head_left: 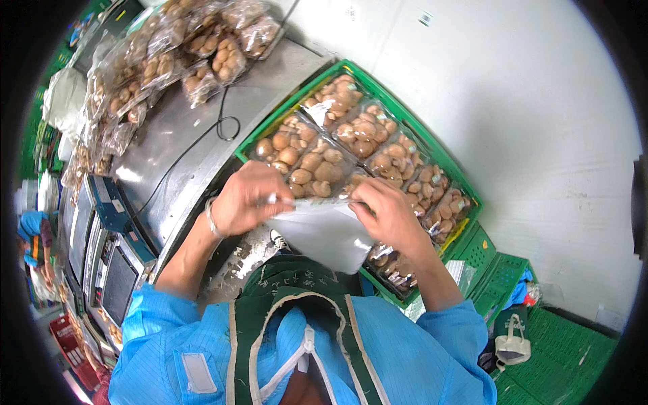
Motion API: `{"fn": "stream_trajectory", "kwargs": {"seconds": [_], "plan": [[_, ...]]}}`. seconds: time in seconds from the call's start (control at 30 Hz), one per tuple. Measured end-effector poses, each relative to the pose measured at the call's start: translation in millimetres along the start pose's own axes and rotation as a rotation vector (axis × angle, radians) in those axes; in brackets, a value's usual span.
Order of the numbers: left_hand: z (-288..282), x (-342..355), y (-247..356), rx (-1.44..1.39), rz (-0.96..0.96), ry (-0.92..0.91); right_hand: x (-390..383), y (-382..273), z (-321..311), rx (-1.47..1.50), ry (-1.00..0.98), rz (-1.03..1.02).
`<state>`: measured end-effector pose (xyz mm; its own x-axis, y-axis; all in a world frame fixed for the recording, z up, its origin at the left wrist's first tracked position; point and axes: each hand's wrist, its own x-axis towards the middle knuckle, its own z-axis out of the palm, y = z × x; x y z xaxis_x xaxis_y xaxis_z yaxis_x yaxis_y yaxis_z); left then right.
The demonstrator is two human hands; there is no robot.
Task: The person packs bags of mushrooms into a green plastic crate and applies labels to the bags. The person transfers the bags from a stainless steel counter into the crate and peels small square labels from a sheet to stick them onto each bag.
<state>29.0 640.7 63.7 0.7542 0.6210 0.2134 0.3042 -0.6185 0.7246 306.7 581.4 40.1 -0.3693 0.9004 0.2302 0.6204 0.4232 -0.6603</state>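
Between my two hands hangs a smooth, shiny white sheet (322, 233); I cannot make out whether it is paper or plastic film. My left hand (251, 197) is closed on its upper left edge and slightly blurred. My right hand (393, 210) pinches the upper right corner between thumb and fingers. Just beyond the sheet is a green crate (412, 127) holding several clear-wrapped packs of brown mushrooms (365, 131). My hands and the sheet cover part of its near side, and one pack (393, 270) shows below my right wrist.
To the left runs a metal table (192, 135) with a black cable (182, 155) and a heap of bagged mushrooms (158, 64). Scales (121, 277) stand nearer me. Green crates (567, 351) and a white bag (513, 349) lie at right. Another person (34, 233) is far left.
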Motion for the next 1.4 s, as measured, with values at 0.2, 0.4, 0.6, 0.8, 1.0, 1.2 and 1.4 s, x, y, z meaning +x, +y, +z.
{"fn": "stream_trajectory", "kwargs": {"seconds": [0.2,0.4,0.6,0.8,1.0,1.2,1.4], "plan": [[-3,-96,43,0.274,0.223,0.114,-37,-61,26,-0.223,0.145,-0.41],[41,-163,18,0.075,-0.01,0.037,-81,-82,78,-0.122,-0.072,-0.102],[41,-172,7,0.094,-0.064,0.008,-74,-81,94,-0.165,-0.018,-0.056],[20,-138,-19,-0.328,-0.296,0.149,-29,-73,81,0.202,-0.197,0.238],[-12,-98,-55,-1.136,-0.685,0.136,47,-69,58,0.449,-0.261,0.218],[-20,-86,-68,-1.128,-0.66,0.072,91,-81,86,0.503,-0.306,0.171],[-9,-89,-87,-1.227,-0.723,-0.033,87,-88,104,0.465,-0.226,0.155]]}}
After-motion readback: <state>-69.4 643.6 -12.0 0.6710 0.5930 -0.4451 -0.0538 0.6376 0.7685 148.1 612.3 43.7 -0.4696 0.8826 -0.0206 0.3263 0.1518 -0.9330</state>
